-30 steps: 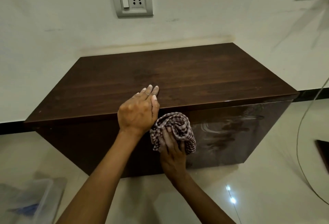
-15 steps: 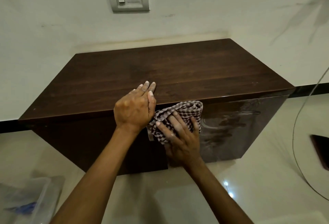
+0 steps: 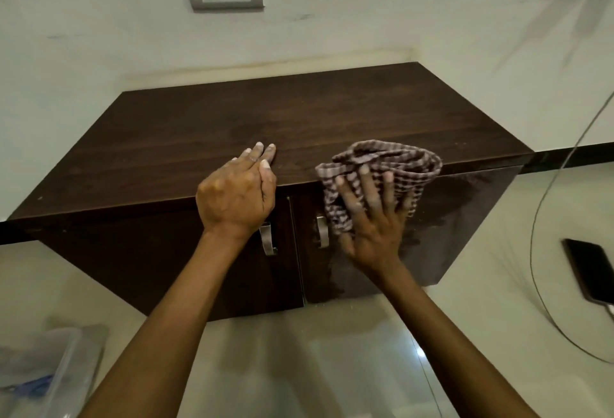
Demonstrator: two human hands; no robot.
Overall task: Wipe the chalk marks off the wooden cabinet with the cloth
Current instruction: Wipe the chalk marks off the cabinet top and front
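Right fingers [image 3: 365,185] spread apart, straight, chalk-dusted, pressing checked cloth [image 3: 382,168] flat against upper front of right door. Right hand [image 3: 368,221] palm-down on cloth, forearm running down to lower right. Cloth bunched over front top edge of wooden cabinet [image 3: 265,118], just right of door handles [image 3: 320,230]. Left fingers [image 3: 260,155] together, extended, tips resting on cabinet top near front edge. Left hand [image 3: 237,198] draped over edge, holding nothing, forearm reaching down-left.
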